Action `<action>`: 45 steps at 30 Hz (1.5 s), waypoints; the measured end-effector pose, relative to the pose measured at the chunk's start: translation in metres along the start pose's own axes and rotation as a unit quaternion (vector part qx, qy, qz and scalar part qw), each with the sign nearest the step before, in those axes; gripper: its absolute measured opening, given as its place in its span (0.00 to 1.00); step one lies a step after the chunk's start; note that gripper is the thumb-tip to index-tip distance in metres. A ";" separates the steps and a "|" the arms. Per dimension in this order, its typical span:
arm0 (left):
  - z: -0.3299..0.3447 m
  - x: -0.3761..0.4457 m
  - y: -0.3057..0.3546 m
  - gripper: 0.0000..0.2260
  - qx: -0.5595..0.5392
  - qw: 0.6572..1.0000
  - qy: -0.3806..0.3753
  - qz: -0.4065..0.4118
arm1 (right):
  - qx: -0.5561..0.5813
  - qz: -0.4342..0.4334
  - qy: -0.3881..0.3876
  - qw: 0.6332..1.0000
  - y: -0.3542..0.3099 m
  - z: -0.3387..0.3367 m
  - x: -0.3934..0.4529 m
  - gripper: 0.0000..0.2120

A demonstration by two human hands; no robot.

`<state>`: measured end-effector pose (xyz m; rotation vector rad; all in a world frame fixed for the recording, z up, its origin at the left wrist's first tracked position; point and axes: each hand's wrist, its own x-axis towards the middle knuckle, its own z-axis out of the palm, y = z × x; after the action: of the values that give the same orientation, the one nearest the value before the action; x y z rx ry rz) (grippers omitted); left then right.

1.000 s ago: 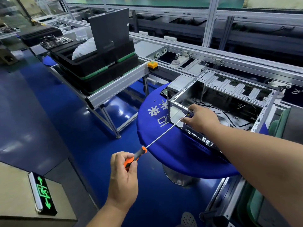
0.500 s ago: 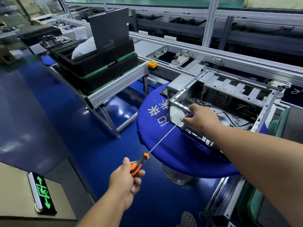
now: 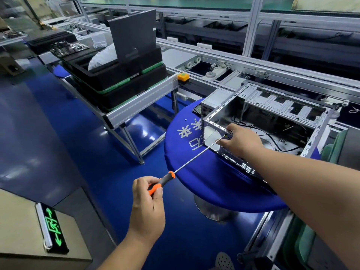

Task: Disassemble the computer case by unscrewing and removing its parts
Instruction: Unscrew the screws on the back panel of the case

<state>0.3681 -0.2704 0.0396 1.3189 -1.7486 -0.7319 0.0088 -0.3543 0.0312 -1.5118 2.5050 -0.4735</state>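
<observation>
Unscrewing step on the bare steel computer case (image 3: pixel 270 121), which lies open on the round blue-covered table (image 3: pixel 204 172) at right. The left hand (image 3: pixel 147 206), fingers curled tight round the orange-and-black handle, drives a long screwdriver (image 3: pixel 194 159) whose tip meets the case's near-left frame. The right hand (image 3: pixel 241 141) steadies the tip; whether its fingers pinch the shaft or press the frame cannot be told. Loose screws (image 3: pixel 190 119) lie on the cloth. Next, judging by this: turn with the tip seated squarely, then lift the screw out.

Cables (image 3: pixel 272 136) across open case (image 3: pixel 319 131) interior
</observation>
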 end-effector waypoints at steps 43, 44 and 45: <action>0.011 0.006 -0.003 0.15 -0.239 0.913 -0.001 -0.329 | 0.015 -0.008 -0.011 1.000 0.002 -0.004 -0.002 0.34; 0.011 0.006 -0.002 0.17 -0.242 0.909 -0.007 -0.339 | 0.014 -0.006 -0.013 1.000 0.002 -0.005 -0.002 0.34; 0.012 0.006 -0.002 0.19 -0.243 0.904 -0.011 -0.351 | 0.013 -0.005 -0.015 1.000 0.002 -0.005 -0.002 0.35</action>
<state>0.3580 -0.2770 0.0340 1.5648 -0.9616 -1.4740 0.0064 -0.3508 0.0351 -1.5114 2.4600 -0.4784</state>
